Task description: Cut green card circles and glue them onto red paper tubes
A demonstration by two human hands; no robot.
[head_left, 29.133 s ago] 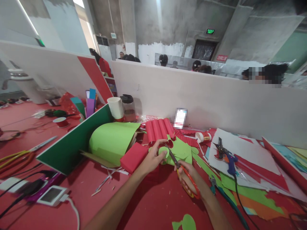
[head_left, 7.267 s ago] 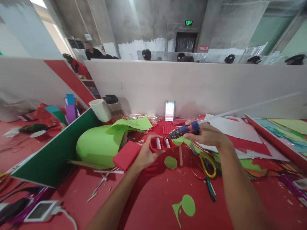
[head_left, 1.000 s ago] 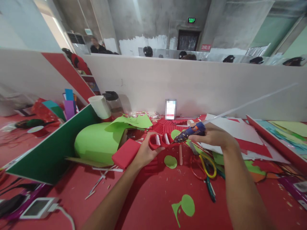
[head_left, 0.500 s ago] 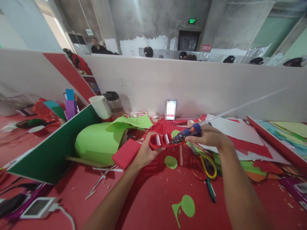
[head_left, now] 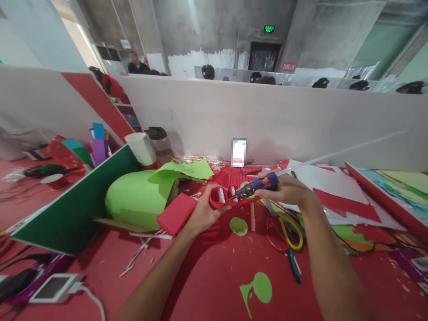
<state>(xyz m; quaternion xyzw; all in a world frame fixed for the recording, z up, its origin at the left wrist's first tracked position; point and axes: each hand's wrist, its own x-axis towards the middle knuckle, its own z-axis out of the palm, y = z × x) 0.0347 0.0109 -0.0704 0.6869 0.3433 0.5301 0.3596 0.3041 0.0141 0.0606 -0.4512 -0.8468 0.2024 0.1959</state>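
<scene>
In my left hand I grip a red piece made of two joined tubes, their open ends facing me and white strips showing inside. My right hand is closed around a blue glue gun with specks on its barrel. A long clear glue stick juts from its back toward the upper right. The gun's nozzle reaches the rim of the right-hand tube; whether it touches is too small to tell. Beside my left wrist lies a red block. A green oval cutout sits below the tubes.
Scissors with yellow and red handles lie by my right forearm. At left stand a big green roll, a dark green board and a white cup. A phone leans on the white partition. Paper sheets spread rightward.
The glue gun and my right hand have shifted slightly left, bringing the nozzle further over the right-hand tube. My left hand and the red tubes stay nearly still.
</scene>
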